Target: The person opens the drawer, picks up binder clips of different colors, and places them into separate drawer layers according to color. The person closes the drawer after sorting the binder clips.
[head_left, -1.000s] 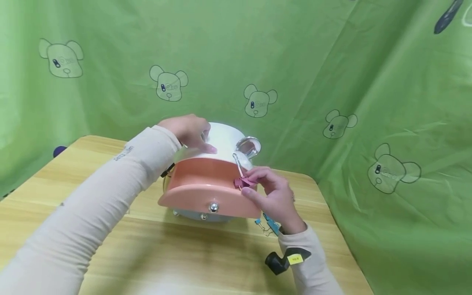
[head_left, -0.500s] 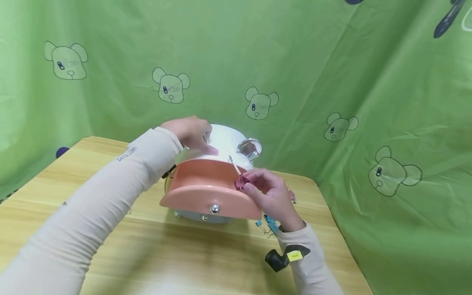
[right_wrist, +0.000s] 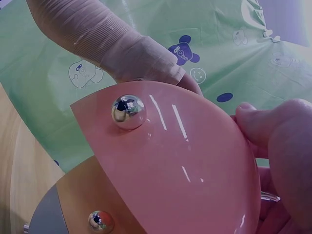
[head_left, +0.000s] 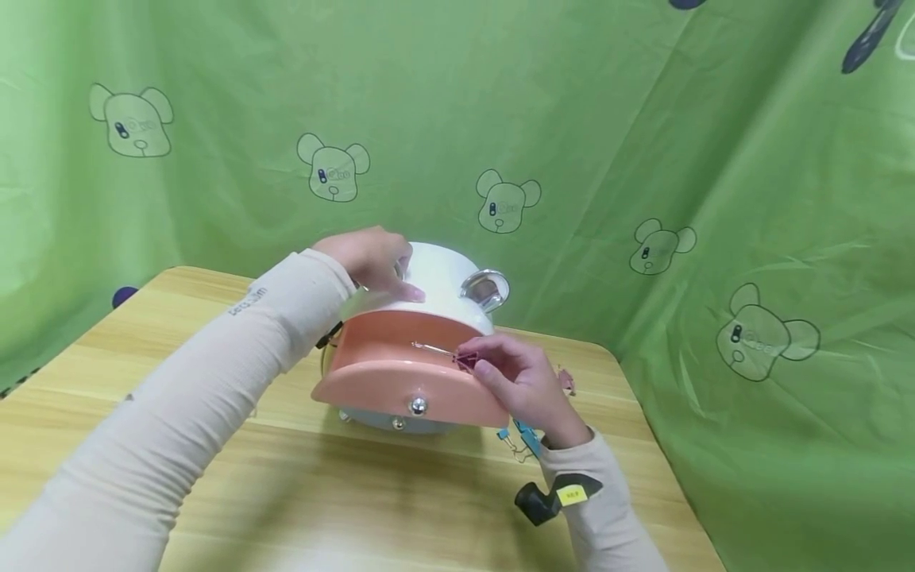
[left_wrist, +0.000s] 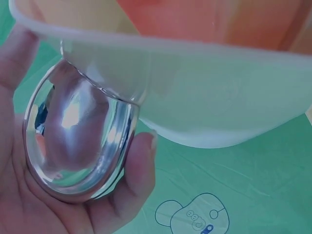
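Observation:
A white rounded box (head_left: 439, 274) with silver ears stands on the wooden table. Its pink drawer (head_left: 400, 385), with a round silver knob (right_wrist: 129, 112), is pulled out towards me. My left hand (head_left: 375, 258) grips one silver ear (left_wrist: 78, 131), fingers and thumb around its edge, and the thumb rests on the white shell in the head view. Over the right end of the drawer, my right hand (head_left: 525, 381) pinches a dark red binder clip (head_left: 466, 361) between thumb and fingers. One wire handle of the clip points left above the drawer's inside. In the right wrist view the drawer front hides the clip.
Blue binder clips (head_left: 527, 438) lie on the table (head_left: 343, 500) beneath the right wrist. A reddish clip (head_left: 566, 380) lies just beyond that hand. A dark cable (head_left: 329, 335) shows left of the box. Green curtain (head_left: 415, 95) hangs close behind and to the right.
The binder clip has turned in my right fingers: its wire handle, upright a second ago, now lies nearly level, pointing left. My left hand keeps its hold on the ear.

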`<state>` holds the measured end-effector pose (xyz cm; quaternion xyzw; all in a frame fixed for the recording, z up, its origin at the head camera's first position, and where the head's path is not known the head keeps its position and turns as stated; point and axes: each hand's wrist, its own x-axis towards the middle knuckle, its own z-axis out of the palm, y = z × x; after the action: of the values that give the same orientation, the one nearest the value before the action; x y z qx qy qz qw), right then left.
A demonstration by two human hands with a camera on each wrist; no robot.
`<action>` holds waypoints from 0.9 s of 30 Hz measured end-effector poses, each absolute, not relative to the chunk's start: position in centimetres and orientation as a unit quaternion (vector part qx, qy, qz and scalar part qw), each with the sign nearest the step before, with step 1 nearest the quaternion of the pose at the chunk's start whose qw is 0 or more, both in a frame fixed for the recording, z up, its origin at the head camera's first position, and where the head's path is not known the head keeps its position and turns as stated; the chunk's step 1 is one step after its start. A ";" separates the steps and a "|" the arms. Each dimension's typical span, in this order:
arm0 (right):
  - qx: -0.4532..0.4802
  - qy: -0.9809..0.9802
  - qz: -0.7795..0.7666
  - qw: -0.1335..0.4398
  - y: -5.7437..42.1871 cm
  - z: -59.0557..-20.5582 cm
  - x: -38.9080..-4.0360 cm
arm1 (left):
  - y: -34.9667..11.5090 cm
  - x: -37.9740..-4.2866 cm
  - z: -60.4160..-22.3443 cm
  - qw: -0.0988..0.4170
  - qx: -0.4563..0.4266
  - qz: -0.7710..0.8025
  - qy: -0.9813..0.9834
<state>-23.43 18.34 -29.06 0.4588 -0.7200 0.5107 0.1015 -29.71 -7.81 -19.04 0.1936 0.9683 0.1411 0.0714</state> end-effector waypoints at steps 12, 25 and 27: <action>0.440 -0.720 0.531 0.084 18.6 -28.9 -23.6 | -7.8 -29.8 -19.2 0.071 0.194 0.140 0.968; 0.338 -0.763 0.524 0.171 19.8 -29.6 -24.3 | -7.9 -29.8 -19.2 0.071 0.191 0.145 0.968; 0.328 -0.764 0.525 0.180 20.1 -29.7 -24.6 | -7.9 -29.8 -19.2 0.073 0.192 0.148 0.967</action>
<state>-24.56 20.11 -29.71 0.3276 -0.7645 0.5252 0.1802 -29.75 -7.92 -19.17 0.1919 0.9675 0.1479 0.0725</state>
